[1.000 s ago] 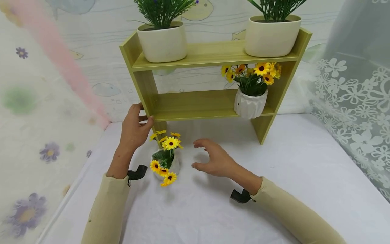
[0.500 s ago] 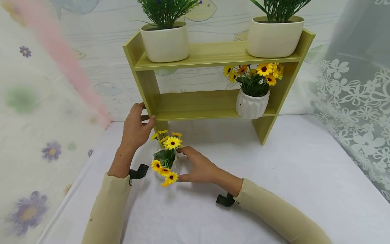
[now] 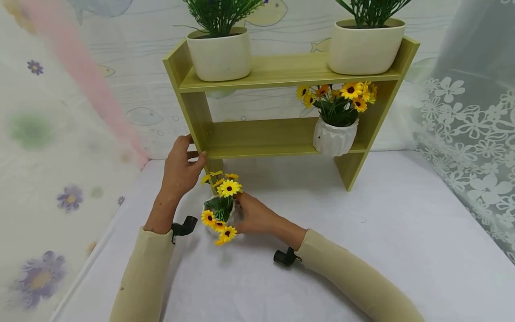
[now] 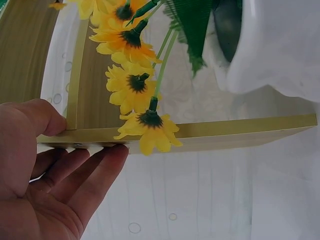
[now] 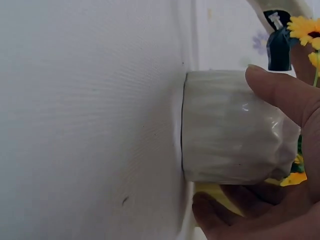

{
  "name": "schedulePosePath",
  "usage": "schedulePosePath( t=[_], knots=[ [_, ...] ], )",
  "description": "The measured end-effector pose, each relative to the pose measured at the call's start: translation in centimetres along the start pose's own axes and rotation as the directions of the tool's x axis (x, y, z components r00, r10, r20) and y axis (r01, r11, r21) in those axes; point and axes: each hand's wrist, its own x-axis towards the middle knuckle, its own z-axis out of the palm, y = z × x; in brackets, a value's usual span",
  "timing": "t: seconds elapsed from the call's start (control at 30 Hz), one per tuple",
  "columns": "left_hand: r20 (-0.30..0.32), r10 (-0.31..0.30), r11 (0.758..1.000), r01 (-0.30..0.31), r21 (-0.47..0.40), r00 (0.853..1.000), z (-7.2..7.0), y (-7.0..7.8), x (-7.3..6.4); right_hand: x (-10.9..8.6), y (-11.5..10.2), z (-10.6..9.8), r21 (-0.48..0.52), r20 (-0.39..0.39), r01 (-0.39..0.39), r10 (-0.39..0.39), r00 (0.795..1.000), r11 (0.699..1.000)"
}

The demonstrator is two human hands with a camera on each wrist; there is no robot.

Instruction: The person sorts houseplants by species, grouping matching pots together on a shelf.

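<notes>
My left hand [image 3: 179,172] grips the left side panel of a yellow-green wooden shelf [image 3: 257,138]. Its thumb lies on the panel's front edge and its fingers reach along the outer face, as the left wrist view shows. A white ribbed flowerpot [image 5: 230,127] with yellow artificial sunflowers [image 3: 228,188] stands upright on the white cloth by the shelf's left leg. My right hand [image 3: 259,215] is curled round this pot from the right. In the right wrist view the thumb touches one side, with the fingers partly hidden at the other.
A similar white pot [image 3: 335,137] of sunflowers stands at the right of the middle board. Two larger cream planters [image 3: 220,56] with green plants stand on the top board. Patterned curtains [image 3: 60,156] hang at the left and behind; a lace curtain [image 3: 474,116] hangs right.
My right hand has moved left across the cloth to the sunflower pot and closed round it. The left hand stays on the shelf's side panel.
</notes>
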Motion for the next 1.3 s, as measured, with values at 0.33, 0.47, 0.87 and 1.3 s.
schedulePosePath(
  t=[0.33,0.47,0.87,1.3],
  knots=[
    [-0.009,-0.004,1.000,0.004,-0.005,1.000,-0.2,-0.1,-0.1,1.6,-0.9,0.0,-0.042,0.056,-0.030,0.033,0.998,0.999],
    [-0.008,0.002,1.000,-0.002,-0.003,1.000,-0.1,0.0,0.0,1.9,-1.1,-0.4,-0.043,0.083,-0.070,0.073,0.994,0.997],
    [0.002,-0.002,1.000,0.002,-0.002,1.000,-0.1,-0.2,-0.2,2.0,-0.4,0.1,-0.035,0.081,-0.137,0.139,0.987,0.990],
    [0.017,-0.001,1.000,0.001,-0.013,1.000,-0.1,-0.2,0.1,1.5,-1.3,-1.9,0.000,0.095,-0.153,0.152,0.984,0.988]
  ],
)
